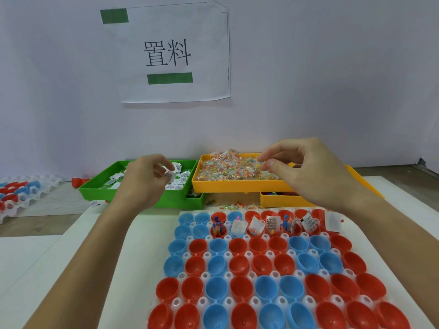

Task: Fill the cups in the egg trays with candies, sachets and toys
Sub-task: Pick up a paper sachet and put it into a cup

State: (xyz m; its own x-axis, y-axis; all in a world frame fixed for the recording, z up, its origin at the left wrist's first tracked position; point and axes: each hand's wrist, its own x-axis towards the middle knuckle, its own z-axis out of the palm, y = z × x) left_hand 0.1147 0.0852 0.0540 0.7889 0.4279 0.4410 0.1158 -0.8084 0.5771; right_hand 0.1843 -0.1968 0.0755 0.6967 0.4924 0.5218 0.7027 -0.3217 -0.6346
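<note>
Left hand (pixel 145 184) fingers pinch a sachet (pixel 169 174) over the green bin (pixel 95 189); right hand (pixel 306 167) fingers nip a candy packet (pixel 267 162) over the orange bin (pixel 237 186). Risk: loose pinches could drop either short of the egg tray (pixel 240 269), nearer than both bins.

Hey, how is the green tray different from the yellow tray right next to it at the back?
The green tray holds white printed sachets, thinly spread with bare floor showing; the yellow tray is heaped with clear packets of colourful candies. The left hand pinches a sachet over the green tray; the right hand reaches over the yellow one. Both are shallow rectangular plastic trays, side by side.
</note>
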